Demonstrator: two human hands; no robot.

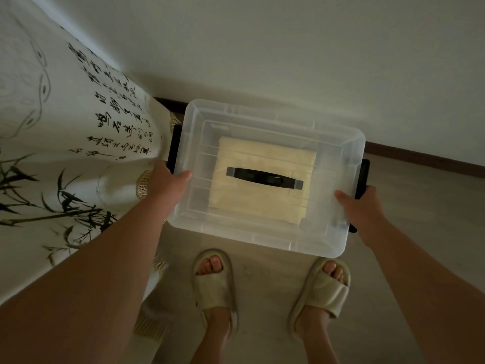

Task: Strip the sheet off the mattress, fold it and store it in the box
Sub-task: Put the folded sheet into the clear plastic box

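Down at the bottom, two feet in pale slippers stood apart on the grey floor, with bare boards showing between them and out to the right. Just above the toes came the near edge of the clear box, lid on, corners rounded. The left hand clamped the left side, thumb flat over the lid's rim, fingers tucked out of sight beneath. The right hand gripped the opposite side the same way, thumb on top, fingers curled behind by the black latch. Whether the box hung in the air or sat on the floor was hard to say from that angle.

Through the lid, the folded pale yellow sheet lay flat in the bottom, under the black carry handle, with a margin of bare plastic all round it.

Tight on the left, a white bed cover printed with calligraphy and bamboo hung down, its fringe just beside the left wrist. Beyond the box's far edge ran a dark skirting board and the plain wall.
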